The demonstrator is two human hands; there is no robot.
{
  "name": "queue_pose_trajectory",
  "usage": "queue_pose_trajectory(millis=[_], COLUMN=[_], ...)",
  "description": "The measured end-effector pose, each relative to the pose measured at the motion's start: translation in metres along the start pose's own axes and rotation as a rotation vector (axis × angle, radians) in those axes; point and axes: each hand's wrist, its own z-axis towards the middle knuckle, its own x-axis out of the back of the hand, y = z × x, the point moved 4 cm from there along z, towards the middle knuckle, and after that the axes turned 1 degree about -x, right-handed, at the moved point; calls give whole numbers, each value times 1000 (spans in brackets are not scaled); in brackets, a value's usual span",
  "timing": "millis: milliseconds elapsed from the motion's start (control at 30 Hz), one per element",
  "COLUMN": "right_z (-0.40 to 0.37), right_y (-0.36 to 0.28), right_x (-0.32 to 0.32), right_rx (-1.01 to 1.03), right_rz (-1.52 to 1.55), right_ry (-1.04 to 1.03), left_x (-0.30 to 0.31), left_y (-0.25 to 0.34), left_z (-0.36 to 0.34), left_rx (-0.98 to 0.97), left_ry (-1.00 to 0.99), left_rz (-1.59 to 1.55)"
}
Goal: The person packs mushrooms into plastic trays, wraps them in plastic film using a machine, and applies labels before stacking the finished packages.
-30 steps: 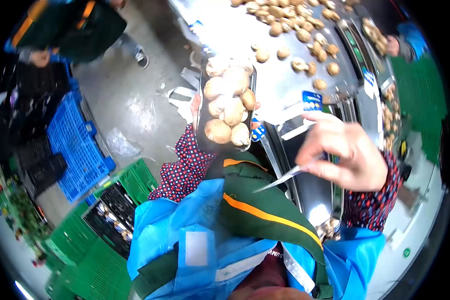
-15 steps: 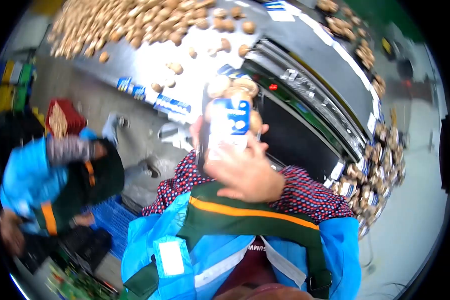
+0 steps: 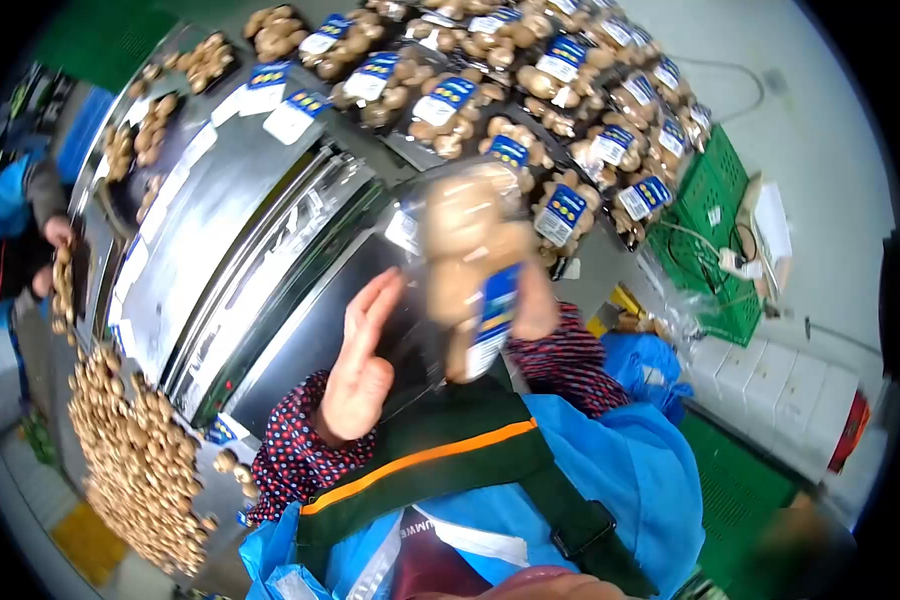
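Note:
A wrapped tray of brown mushrooms (image 3: 467, 235) is tilted in front of my chest, blurred by motion. Its blue and white label (image 3: 497, 310) sits near the lower end. My right hand (image 3: 536, 302) grips the tray's right side, and its fingers are partly hidden behind the tray. Apart from the tray, on its left, my left hand (image 3: 355, 365) is raised with its fingers stretched out, holding nothing. Just beyond the tray lie several finished mushroom packs (image 3: 445, 112) with the same kind of label.
A steel wrapping machine (image 3: 270, 270) stands to the left. Loose mushrooms (image 3: 135, 460) are heaped at lower left. Green crates (image 3: 722, 240) and a power strip with cables (image 3: 738, 265) are at right. Another person's hand (image 3: 58, 232) is at far left beside a mushroom tray.
My view has swung right, from the loose mushrooms to the wrapped packs. My left hand has let go of the tray. My right hand has moved from the label to the tray's right side.

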Motion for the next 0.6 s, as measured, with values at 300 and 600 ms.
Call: queue_pose_trajectory(millis=[300,600], right_z=[41,152], right_y=[-225,-274], right_x=[183,258], right_rx=[517,311], right_rz=[-173,-1149], right_ry=[575,1405], left_x=[-13,29], left_y=[-6,1], left_z=[70,53], left_rx=[137,183], left_ry=[-109,371], left_rz=[306,291])
